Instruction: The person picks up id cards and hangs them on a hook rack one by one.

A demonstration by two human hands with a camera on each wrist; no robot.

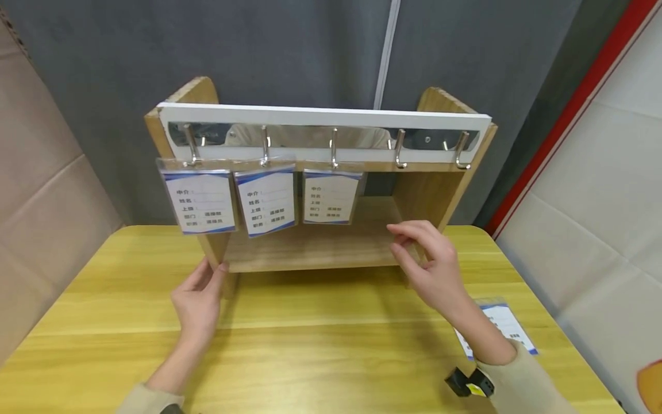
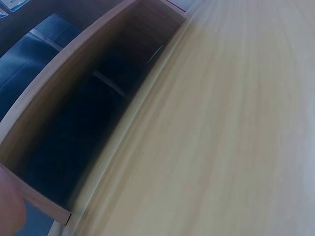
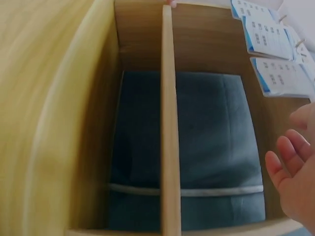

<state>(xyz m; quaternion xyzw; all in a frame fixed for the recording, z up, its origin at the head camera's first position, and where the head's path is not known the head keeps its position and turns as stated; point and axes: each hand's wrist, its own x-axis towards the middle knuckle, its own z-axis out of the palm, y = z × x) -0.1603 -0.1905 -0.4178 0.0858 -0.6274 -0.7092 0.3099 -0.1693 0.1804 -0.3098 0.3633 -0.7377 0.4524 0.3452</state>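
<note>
A wooden shelf rack (image 1: 310, 247) stands on the table, with a white-framed hook rail (image 1: 310, 115) across its top front. Three clear-sleeved badge cards hang from the rail: a left card (image 1: 199, 201), a middle card (image 1: 267, 201) and a right card (image 1: 330, 198). Low on the rack's left side panel, my left hand (image 1: 199, 299) pinches the board between thumb and fingers. My right hand (image 1: 431, 259) is raised before the right side panel, fingers loosely bent with nothing in them. The right wrist view shows those fingers (image 3: 290, 157) below the hanging cards.
Another badge card (image 1: 507, 328) lies on the table at the right, partly hidden under my right forearm. The two rightmost hooks (image 1: 460, 149) carry no card. A grey curtain (image 1: 289, 52) hangs behind the rack, with pale padded walls (image 1: 595, 201) at the sides.
</note>
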